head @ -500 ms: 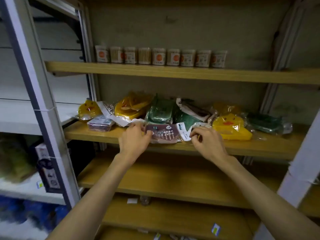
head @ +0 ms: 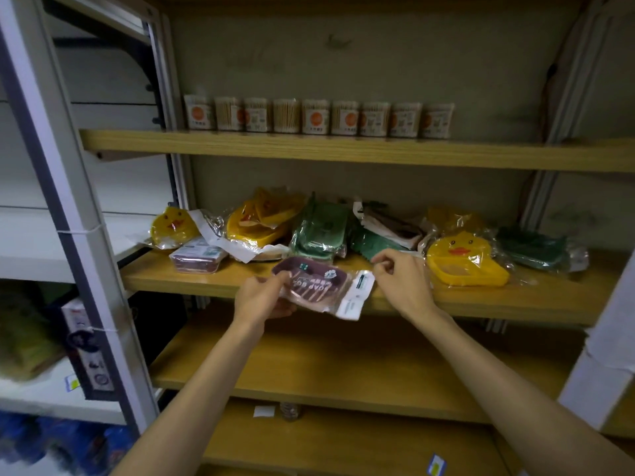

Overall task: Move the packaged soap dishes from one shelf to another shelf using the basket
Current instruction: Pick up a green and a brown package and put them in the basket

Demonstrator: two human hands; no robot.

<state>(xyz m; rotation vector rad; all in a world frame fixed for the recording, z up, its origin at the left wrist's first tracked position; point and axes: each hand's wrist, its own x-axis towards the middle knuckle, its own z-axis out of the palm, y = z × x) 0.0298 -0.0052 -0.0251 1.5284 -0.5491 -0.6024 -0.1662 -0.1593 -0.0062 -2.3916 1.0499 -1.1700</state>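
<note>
Since the earlier frame we have lifted the maroon packaged soap dish in clear plastic wrap (head: 318, 286) off the wooden middle shelf (head: 192, 278) and drawn it toward us, so it now hangs tilted at the shelf's near edge instead of lying flat on the board. Our left hand (head: 263, 298) holds the package by its left end, thumb on top and fingers curled beneath. Our right hand (head: 402, 281) sits just right of the package's white header card, its fingertips (head: 381, 267) pinched together near the card's upper corner; we cannot tell whether they actually grip the wrap.

Below our forearms lie two lower wooden shelves, the lowest bearing a small white label.

Farther in, the middle shelf carries the rest of the wrapped dishes: a second maroon packaged dish (head: 199, 257) at near left, a yellow duck-shaped dish (head: 173, 226) behind it, a heap of yellow packaged dishes (head: 261, 221), green packaged dishes (head: 319, 231) in the centre, a brown-and-white package (head: 388, 225), a large yellow duck-faced dish (head: 464, 259) at right, and a dark green package (head: 532, 247) at far right.

On the upper wooden shelf (head: 309, 147) stands a row of clear toothpick jars with orange labels (head: 316, 116).
</note>
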